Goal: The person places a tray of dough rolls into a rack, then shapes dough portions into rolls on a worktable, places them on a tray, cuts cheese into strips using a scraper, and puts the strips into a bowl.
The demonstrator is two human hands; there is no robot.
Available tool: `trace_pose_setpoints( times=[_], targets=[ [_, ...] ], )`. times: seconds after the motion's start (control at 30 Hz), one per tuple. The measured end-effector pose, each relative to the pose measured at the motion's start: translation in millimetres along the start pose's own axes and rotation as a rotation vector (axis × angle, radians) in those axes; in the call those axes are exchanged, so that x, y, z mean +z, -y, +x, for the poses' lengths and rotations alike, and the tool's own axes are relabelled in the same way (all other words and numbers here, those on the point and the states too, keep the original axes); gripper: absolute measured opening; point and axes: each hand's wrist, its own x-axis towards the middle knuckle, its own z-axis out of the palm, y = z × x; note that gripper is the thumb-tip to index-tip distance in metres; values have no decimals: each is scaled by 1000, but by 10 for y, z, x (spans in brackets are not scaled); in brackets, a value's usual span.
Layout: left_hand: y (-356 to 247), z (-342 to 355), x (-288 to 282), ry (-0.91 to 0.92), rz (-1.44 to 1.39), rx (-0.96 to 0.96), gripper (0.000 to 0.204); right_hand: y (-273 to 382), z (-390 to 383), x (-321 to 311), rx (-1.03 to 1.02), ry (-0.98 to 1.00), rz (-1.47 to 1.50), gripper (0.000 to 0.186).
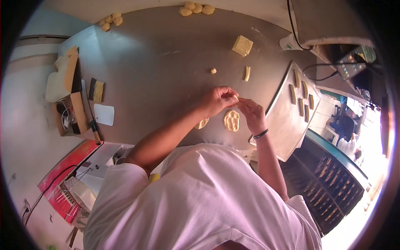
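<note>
Near the centre of the steel table, my left hand (220, 100) and my right hand (252, 112) meet, both with fingertips pinched on a small pale piece of dough (235, 98). Just below them lies a flattened dough round (231, 120) with finger dents; another flattened piece (202, 123) is partly hidden under my left wrist. Farther forward are a small dough lump (213, 71), a narrow pale strip (247, 73) and a pale yellow block (242, 46).
Dough balls (196, 9) sit along the far edge. At right are a metal tray (272, 137) with several strips and a dark rack (316, 179). At left lie an open cardboard box (80, 114), a long knife (88, 112), a white scraper (104, 114) and a dark-and-yellow rectangle (98, 91).
</note>
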Motion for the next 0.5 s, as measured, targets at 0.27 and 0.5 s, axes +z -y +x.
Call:
trace_pose_setpoints(
  times=[0.27,0.5],
  targets=[
    [4,-724,400,-165,806,434,25,-34,-197,-191,-149,308,-154,23],
    [712,-1231,955,-417,1075,417,14,-532,-513,-279,-85,603,-290,24]
  ],
)
